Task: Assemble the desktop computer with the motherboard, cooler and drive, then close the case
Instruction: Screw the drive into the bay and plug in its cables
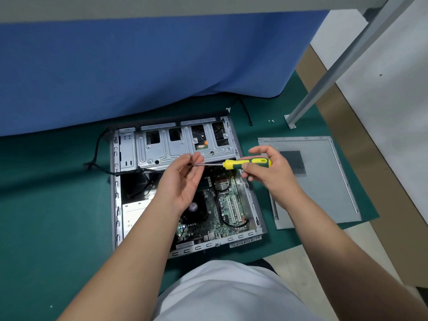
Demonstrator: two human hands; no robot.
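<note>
From my seat, a good part of the open computer case (185,188) is hidden: my left forearm crosses the power supply (135,216) and the lower board, and my left hand (183,181) covers the middle of the case. The cooler (196,208) shows only as a dark round fan with a small centre sticker whose print I cannot read. The white label on the power supply carries print too small to make out.

Inside the case lies the green motherboard (222,205), with two white slots near its right edge and a black cable looping over it. Above it sits the metal drive cage (176,144); through one cut-out I see a bit of green board and an orange piece, perhaps the drive, though I cannot tell.

My right hand (266,172) grips the yellow-and-green screwdriver (245,163) by the handle, fingers curled round it, shaft pointing left. My left hand pinches something at the shaft's tip with thumb and fingertips; what it is I cannot make out.

The side panel (324,181) lies flat on the green mat (58,193), just right of the case. Two tiny screws (271,121) sit on the mat near a metal post foot (290,122).
</note>
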